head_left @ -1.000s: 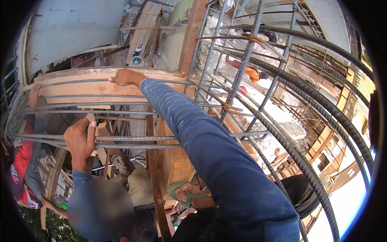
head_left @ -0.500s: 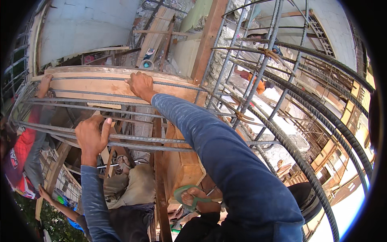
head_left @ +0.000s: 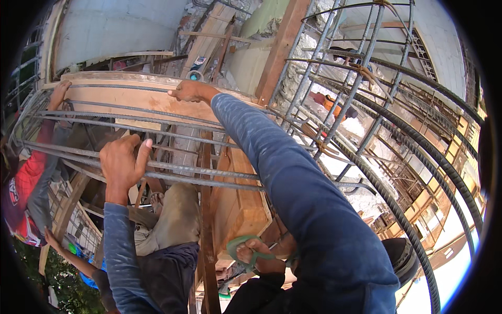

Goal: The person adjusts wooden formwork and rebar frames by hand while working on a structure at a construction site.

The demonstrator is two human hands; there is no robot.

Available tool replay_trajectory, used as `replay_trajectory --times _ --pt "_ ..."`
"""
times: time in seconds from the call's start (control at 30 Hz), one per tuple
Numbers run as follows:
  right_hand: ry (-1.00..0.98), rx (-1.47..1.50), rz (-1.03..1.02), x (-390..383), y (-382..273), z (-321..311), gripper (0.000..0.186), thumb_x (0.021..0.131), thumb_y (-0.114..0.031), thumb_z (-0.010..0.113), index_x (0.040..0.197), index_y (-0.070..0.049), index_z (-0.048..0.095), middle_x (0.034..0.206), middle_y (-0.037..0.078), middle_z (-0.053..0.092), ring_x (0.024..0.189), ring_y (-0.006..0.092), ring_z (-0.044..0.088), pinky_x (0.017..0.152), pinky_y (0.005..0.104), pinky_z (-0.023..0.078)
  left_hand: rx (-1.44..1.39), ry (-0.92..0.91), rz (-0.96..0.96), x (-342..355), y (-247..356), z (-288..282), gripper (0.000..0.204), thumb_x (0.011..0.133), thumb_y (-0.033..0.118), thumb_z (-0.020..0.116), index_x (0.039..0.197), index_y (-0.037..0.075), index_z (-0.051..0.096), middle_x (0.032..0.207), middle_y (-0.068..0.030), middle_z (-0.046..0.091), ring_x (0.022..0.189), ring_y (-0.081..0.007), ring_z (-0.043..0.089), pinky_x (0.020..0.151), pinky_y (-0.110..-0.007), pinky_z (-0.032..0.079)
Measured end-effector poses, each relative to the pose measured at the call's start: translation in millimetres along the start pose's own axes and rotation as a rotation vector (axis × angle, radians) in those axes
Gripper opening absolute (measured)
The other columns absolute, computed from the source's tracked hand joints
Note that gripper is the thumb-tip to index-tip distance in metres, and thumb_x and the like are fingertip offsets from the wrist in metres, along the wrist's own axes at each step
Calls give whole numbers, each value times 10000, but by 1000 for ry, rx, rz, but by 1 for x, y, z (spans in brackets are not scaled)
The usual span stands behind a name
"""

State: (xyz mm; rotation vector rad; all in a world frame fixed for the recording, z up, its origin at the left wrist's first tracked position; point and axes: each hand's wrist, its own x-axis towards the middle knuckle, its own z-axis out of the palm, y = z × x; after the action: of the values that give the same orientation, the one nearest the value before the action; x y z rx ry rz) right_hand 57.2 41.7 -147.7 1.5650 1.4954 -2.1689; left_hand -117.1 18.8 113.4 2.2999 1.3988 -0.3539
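Long ribbed steel rebars (head_left: 209,183) run from a bent bundle at the left toward an upright rebar cage (head_left: 361,89) at the right. My left hand (head_left: 124,161) has its fingers hooked over the nearer pair of rebars, its thumb raised. Across the frame, my right hand (head_left: 191,91) is closed at the far rebar (head_left: 125,87), beside a wooden form board (head_left: 104,98). Its fingertips are partly hidden. A co-worker's hand (head_left: 59,96) rests at the left end of that board, near the bars.
Below the bars a person in light trousers (head_left: 178,214) sits or crouches; another in red (head_left: 31,178) is at the left. A wooden box form (head_left: 243,209) and a foot in a green sandal (head_left: 256,254) are beneath my right arm. A wooden post (head_left: 282,52) stands beside the cage.
My right hand has turned from knuckles-up over the far bar to a side-on fist. The view has shifted a little; my left hand stays on the nearer bars.
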Motion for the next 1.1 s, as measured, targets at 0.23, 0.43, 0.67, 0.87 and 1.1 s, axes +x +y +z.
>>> replay_trajectory --times 0.23,0.43,0.67,0.87,1.1 --pt "433 -290 -315 23 41 33 491 960 -466 490 971 -27 709 841 245 686 786 381 671 724 488 510 -17 7 4 0 1 3 432 894 385 590 636 40 564 597 -163 555 583 -378 555 577 -460 405" --pt "569 -398 -203 0 28 47 374 939 -371 521 944 -28 670 817 234 690 821 406 674 754 510 513 -41 1 -13 0 2 -2 423 882 387 608 650 35 575 627 -162 570 599 -377 561 582 -461 406" --pt "423 -272 -329 21 41 29 458 891 -454 588 1109 -59 665 903 227 694 831 362 681 726 467 529 -30 12 -1 -1 -1 1 405 878 381 612 679 28 605 655 -160 592 614 -384 566 583 -458 409" --pt "136 26 -122 42 55 20 584 944 -560 485 992 -15 687 882 221 695 787 419 647 740 497 501 -43 -32 -16 5 4 -1 411 887 375 609 672 25 600 654 -159 595 640 -385 583 605 -453 436" --pt "409 -322 -173 -6 19 33 563 970 -508 458 1037 -2 696 946 268 687 927 410 670 834 479 509 -87 80 68 2 -1 4 400 895 363 589 715 7 618 686 -181 607 652 -380 606 591 -439 441"
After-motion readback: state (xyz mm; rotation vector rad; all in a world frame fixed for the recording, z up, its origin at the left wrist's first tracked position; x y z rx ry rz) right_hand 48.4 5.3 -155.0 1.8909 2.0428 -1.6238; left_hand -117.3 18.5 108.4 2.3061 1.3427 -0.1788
